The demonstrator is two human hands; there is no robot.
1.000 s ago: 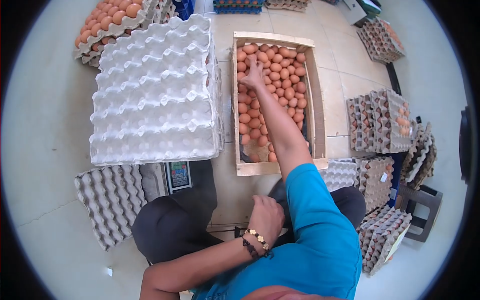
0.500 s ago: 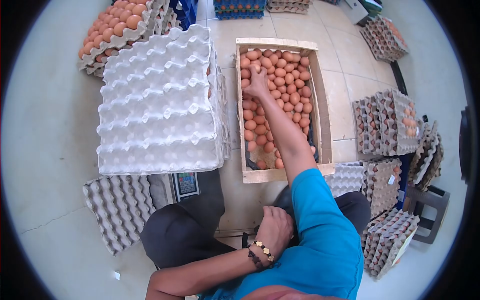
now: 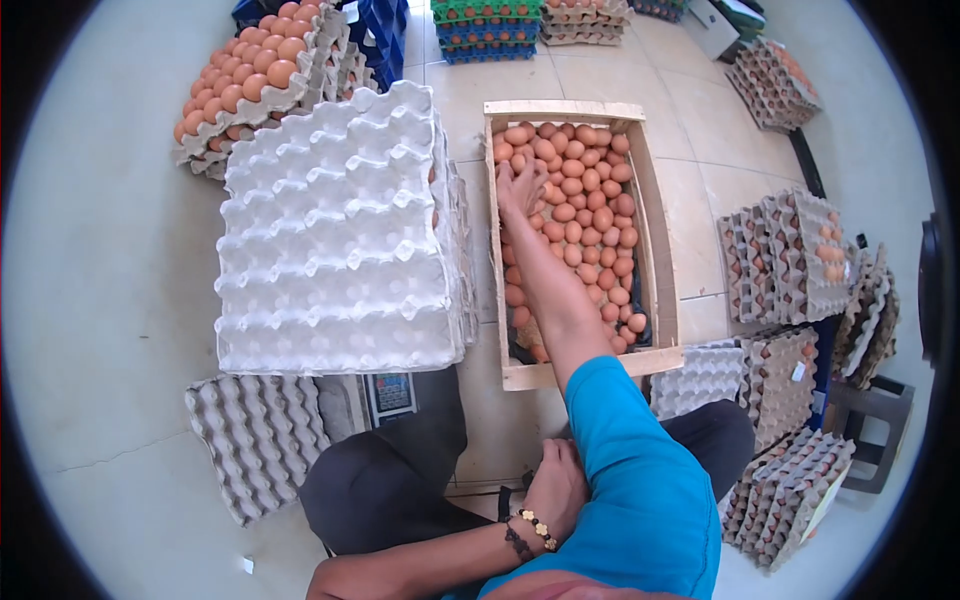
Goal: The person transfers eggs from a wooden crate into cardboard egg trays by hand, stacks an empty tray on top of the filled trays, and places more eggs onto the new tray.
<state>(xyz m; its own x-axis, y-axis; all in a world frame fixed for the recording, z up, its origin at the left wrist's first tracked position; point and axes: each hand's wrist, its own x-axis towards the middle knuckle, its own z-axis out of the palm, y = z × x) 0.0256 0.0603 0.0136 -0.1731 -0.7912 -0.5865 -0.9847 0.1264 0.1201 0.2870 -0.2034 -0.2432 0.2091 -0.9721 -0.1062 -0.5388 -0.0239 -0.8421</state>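
Note:
My right hand (image 3: 525, 190) reaches into a wooden crate (image 3: 662, 240) of loose brown eggs (image 3: 572, 205). Its fingers are apart and touch eggs near the crate's far left corner; no egg is lifted. A bare patch of the crate's floor shows under my forearm, which hides some eggs. My left hand (image 3: 556, 488), with bracelets at the wrist, rests in my lap beside my right sleeve. Its fingers are folded together, partly hidden, and I see nothing in them. Left of the crate stands a tall stack of grey egg trays (image 3: 335, 240), with an upturned tray on top.
Filled egg trays (image 3: 245, 75) stand at the back left and more tray stacks (image 3: 785, 255) line the right side. A lone tray (image 3: 258, 440) lies by a scale keypad (image 3: 391, 393) at the near left. Blue and green trays (image 3: 487, 30) stand at the back.
The whole view has shifted, so everything sits lower and slightly right. My right hand has moved a little nearer within the crate, and my left hand is now more covered by the sleeve.

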